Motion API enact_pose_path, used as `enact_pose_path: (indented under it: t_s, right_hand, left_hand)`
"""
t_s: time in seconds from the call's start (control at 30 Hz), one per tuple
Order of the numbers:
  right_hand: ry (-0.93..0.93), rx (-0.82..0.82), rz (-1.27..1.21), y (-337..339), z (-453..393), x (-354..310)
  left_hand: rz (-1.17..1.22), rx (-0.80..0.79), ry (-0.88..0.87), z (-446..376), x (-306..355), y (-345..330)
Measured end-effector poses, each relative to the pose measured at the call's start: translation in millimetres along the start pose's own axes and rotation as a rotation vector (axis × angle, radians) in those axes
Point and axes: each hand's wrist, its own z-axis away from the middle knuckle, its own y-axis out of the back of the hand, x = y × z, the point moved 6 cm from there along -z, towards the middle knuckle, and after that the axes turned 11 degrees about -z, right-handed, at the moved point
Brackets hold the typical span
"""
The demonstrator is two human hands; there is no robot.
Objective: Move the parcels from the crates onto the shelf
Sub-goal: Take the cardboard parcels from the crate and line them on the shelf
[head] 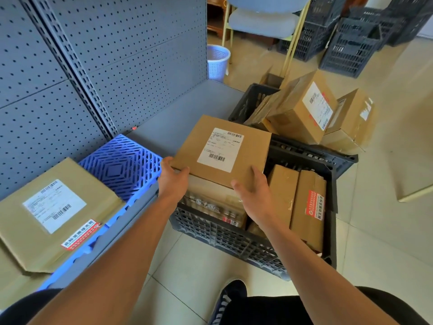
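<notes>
A flat brown parcel (250,146) with a white label is held above the near black crate (234,240). My left hand (174,179) grips its near left corner and my right hand (254,191) grips its near right edge, thumb on top. Under it, several more taped parcels (309,207) stand in the crate. A second black crate (248,102) behind holds a tilted box (302,109) and another parcel (356,118). The grey shelf (178,116) lies to the left, with one labelled parcel (56,207) on a blue plastic mat (121,165).
Grey pegboard (117,55) backs the shelf. A white waste basket (218,62) stands past the shelf's end. A grey chair (262,22) and stacked dark crates (351,43) fill the far floor. My shoe (227,301) is on the tiles below.
</notes>
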Motion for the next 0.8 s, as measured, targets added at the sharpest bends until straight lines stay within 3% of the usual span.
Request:
enact_pose_path:
  t_s: [0.2,0.4,0.6,0.8]
  right_hand:
    - [0.021,0.068,-0.061,7.3,4.6,-6.8]
    - [0.133,0.033,-0.082,8.6,10.3,-34.2]
    - [0.198,-0.099,-0.220,-10.9,20.2,-65.2]
    - [0.331,-0.342,-0.104,-72.4,36.8,-96.1]
  left_hand:
    - [0.012,0.022,0.022,11.9,-5.5,12.7]
    - [0.080,0.100,-0.003,24.9,-5.5,40.7]
    - [0.190,0.154,-0.052,18.3,-1.4,105.2]
    - [0.294,0.216,-0.069,38.8,-22.8,169.1]
